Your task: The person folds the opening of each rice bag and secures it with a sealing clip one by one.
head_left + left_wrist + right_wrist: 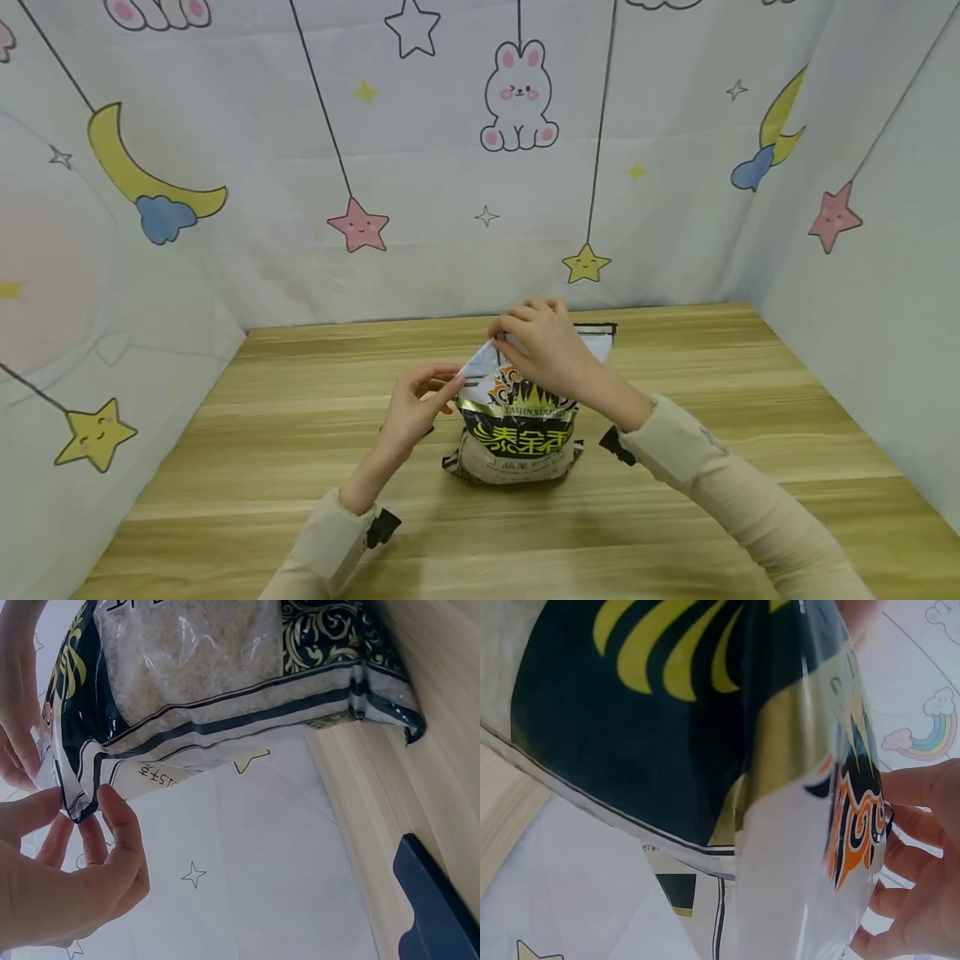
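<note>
A plastic rice bag with a black-and-gold band and a clear lower part stands upright on the wooden table. My left hand pinches its left edge near the top; in the left wrist view, thumb and fingers of that hand meet at a folded corner. Higher up, my right hand reaches across the front and grips the top edge, left of the middle. Grains show through the clear film of the bag. In the right wrist view the right hand's fingers curl at the bag's edge beside the orange pattern.
A dark, flat object lies on the tabletop beside the bag, partly out of the left wrist view. Behind the table hangs a white cloth printed with stars, moons and rabbits. Black wrist mounts stick out from both sleeves.
</note>
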`<action>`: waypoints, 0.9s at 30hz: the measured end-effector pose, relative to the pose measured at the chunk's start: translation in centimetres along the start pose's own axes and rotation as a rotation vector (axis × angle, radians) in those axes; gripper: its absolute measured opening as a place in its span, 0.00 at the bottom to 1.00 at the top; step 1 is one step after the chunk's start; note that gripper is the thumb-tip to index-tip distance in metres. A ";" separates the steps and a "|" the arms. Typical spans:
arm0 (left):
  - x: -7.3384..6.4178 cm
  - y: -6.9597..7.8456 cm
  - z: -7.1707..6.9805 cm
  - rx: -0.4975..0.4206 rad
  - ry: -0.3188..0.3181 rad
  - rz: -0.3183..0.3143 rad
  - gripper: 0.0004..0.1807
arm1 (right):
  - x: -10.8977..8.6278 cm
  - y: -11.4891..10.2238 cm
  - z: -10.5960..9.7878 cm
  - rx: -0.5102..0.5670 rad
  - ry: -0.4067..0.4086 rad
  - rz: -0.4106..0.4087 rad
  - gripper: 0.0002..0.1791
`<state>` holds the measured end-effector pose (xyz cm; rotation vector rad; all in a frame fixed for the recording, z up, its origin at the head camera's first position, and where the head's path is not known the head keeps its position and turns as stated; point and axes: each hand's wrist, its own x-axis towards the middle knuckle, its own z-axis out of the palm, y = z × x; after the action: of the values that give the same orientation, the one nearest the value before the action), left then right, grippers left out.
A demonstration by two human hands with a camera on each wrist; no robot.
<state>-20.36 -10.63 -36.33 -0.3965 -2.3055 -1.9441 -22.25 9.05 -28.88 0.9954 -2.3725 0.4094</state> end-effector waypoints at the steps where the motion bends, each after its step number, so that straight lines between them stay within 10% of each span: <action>1: 0.0 -0.1 0.0 0.003 0.007 0.004 0.12 | 0.0 0.0 0.1 -0.011 0.010 -0.006 0.03; 27: -0.3 -0.3 -0.5 0.037 0.013 -0.012 0.10 | -0.1 0.0 -0.1 -0.036 0.095 0.000 0.03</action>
<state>-20.25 -11.25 -36.60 -0.3669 -2.3380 -1.9002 -22.15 9.11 -28.82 0.9389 -2.2869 0.4031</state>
